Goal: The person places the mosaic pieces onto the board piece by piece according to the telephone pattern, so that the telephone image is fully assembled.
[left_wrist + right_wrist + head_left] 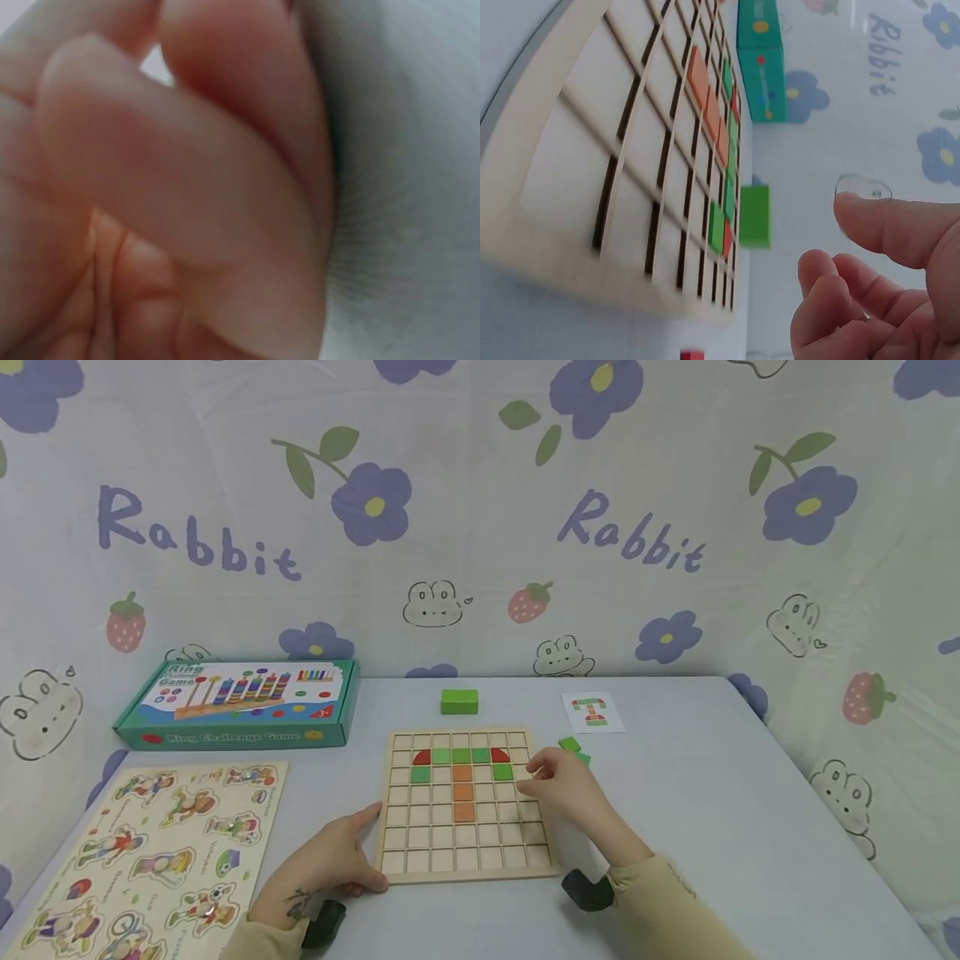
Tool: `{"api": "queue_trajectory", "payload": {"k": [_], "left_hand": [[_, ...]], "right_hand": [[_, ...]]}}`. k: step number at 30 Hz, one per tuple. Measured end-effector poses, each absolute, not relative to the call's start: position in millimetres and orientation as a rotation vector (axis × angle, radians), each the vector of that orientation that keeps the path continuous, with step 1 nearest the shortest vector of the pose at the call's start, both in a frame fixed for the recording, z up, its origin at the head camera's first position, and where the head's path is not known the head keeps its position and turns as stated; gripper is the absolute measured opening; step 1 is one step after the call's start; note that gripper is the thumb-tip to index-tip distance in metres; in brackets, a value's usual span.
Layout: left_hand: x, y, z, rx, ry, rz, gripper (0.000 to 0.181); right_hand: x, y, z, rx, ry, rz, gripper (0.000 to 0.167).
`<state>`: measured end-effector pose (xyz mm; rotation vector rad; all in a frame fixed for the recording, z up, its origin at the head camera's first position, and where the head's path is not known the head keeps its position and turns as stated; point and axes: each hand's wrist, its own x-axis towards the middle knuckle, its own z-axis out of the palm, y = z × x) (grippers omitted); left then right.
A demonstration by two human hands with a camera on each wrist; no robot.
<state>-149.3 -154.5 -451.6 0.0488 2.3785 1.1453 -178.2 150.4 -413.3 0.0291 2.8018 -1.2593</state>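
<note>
A wooden grid board (427, 877) lies on the white table. In its cells are red rounded tiles (422, 758), green square tiles (461, 756) and an orange column of tiles (463, 792). My left hand (330, 860) touches the board's left side, index finger at the edge and thumb by the near corner. Its other fingers curl inward with nothing seen between them in the left wrist view. Over the board's right edge hovers my right hand (566, 789); the right wrist view shows its thumb apart from bent fingers, holding nothing. Loose green tiles (570, 744) lie just behind it.
A printed pattern card (611, 714) lies at the back right. A green block (459, 702) stands behind the board. At the left are a teal game box (232, 739) and a picture puzzle board (247, 852). A small red piece (692, 354) sits beside the board.
</note>
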Motion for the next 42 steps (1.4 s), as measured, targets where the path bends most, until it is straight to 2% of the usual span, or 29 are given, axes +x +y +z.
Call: {"api": "queue_trajectory", "payload": {"k": [13, 22, 42], "left_hand": [[-149.0, -153.4, -451.0, 0.059, 2.398, 1.129, 0.107], [-148.7, -154.7, -451.6, 0.075, 2.39, 1.141, 0.107], [-148.6, -153.8, -450.2, 0.051, 2.4, 1.123, 0.107]], "right_hand": [[-179.2, 200.2, -425.1, 0.256, 2.872, -0.952, 0.02], [-184.6, 201.7, -434.0, 0.327, 2.802, -0.77, 0.032], [-179.2, 196.2, -438.8, 0.272, 2.816, -0.755, 0.02]]}}
